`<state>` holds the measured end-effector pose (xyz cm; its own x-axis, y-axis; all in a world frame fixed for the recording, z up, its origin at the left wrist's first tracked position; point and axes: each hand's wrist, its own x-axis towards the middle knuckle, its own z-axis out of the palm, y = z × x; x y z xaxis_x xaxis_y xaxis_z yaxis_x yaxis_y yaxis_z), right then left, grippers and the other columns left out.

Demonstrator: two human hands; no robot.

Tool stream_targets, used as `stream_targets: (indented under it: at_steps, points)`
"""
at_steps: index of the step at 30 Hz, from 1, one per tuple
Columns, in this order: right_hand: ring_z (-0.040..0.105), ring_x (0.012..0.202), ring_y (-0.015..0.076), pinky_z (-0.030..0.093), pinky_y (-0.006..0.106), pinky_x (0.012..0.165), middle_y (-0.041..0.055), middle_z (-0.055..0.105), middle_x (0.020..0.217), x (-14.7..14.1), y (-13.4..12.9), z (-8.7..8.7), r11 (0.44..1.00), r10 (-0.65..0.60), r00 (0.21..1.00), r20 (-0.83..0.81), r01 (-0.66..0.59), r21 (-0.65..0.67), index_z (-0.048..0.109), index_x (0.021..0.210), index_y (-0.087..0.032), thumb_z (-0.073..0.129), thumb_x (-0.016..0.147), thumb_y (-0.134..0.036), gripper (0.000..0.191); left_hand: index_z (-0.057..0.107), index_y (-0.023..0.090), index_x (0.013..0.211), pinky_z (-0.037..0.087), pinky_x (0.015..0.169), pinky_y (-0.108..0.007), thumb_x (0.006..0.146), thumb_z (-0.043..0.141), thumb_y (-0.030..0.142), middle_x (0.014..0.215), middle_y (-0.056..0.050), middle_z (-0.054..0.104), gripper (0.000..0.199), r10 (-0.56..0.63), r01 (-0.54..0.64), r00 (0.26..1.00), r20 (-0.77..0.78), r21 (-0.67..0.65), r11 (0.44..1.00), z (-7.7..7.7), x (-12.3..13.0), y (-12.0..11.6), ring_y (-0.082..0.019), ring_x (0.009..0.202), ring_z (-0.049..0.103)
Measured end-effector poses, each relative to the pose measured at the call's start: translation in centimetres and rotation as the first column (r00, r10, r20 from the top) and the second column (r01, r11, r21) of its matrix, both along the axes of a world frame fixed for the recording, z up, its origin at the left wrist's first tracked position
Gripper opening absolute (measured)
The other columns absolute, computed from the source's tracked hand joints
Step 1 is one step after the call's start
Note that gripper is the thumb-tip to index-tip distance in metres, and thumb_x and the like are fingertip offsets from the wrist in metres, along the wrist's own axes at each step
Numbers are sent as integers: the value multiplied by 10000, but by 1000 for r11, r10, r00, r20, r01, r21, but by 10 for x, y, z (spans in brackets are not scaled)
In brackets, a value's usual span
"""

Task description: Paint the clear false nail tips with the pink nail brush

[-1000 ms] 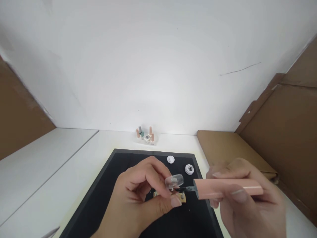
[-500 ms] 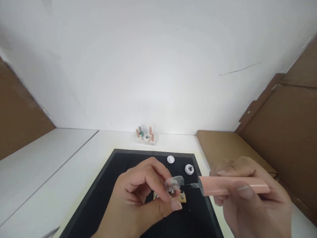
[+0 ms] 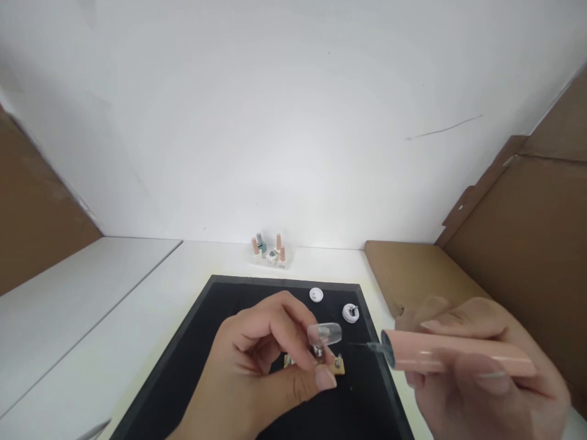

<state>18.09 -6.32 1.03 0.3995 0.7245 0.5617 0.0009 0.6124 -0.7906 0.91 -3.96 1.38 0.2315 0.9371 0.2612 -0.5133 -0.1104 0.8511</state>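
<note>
My left hand (image 3: 270, 360) is closed, thumb and fingers pinched round a small metallic holder. On top of that holder sits a clear false nail (image 3: 326, 333), its free end pointing right. My right hand (image 3: 490, 366) grips the pink cap of a nail polish brush (image 3: 458, 353). The cap lies nearly level, and its thin dark bristles point left, a short gap away from the nail. Partly hidden behind my left fingers is a yellowish base (image 3: 338, 366) with small metal posts. The holder's lower part is covered by my fingers.
A black mat (image 3: 247, 299) lies on the white table. Near its far right corner are a small white lid (image 3: 316, 295) and a round white pot (image 3: 351, 313) with dark bits. Several polish bottles stand in a clear tray (image 3: 270, 260) by the wall. Cardboard (image 3: 413, 269) lies right.
My right hand has moved right and slightly down with the brush, so the bristles are farther from the nail. The false nail is tilted slightly differently; my left hand is almost still.
</note>
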Motion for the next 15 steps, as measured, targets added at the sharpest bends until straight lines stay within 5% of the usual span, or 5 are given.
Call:
stream_targets:
  at_steps: [5, 10, 13, 15]
  points:
    - [516, 530, 174, 418, 352, 519, -16, 588, 596, -5, -1, -4, 981, -162, 983, 82, 152, 117, 718, 836, -306, 775, 798, -475, 183, 788, 219, 594, 582, 583, -130, 607, 858, -46, 700, 37, 689, 275, -19, 21, 999, 34, -59, 998, -1, 1, 0, -80, 600, 714]
    - [590, 652, 167, 439, 327, 589, -15, 691, 765, 14, 2, -1, 932, -362, 907, 213, 353, 81, 713, 848, -306, 798, 799, -362, 113, 778, 197, 640, 578, 589, -131, 654, 874, 28, 737, 31, 723, 195, -68, 78, 994, 80, -120, 990, -4, 1, 3, -82, 608, 719]
    - [602, 636, 159, 435, 284, 529, -7, 744, 784, 48, 18, 0, 977, -130, 816, 563, 201, -66, 728, 878, -285, 734, 840, -382, 104, 781, 190, 659, 575, 591, -130, 661, 875, 36, 732, 25, 729, 180, -100, 109, 993, 69, -150, 983, -4, -2, 5, -75, 606, 698]
    - [616, 698, 173, 450, 288, 559, 24, 751, 867, 71, 35, -3, 928, 103, 688, 718, 194, -318, 731, 901, -249, 649, 880, -484, 250, 786, 187, 657, 574, 598, -130, 664, 876, 42, 744, 13, 741, 171, -107, 110, 994, 28, -149, 983, -3, -3, 5, -76, 620, 687]
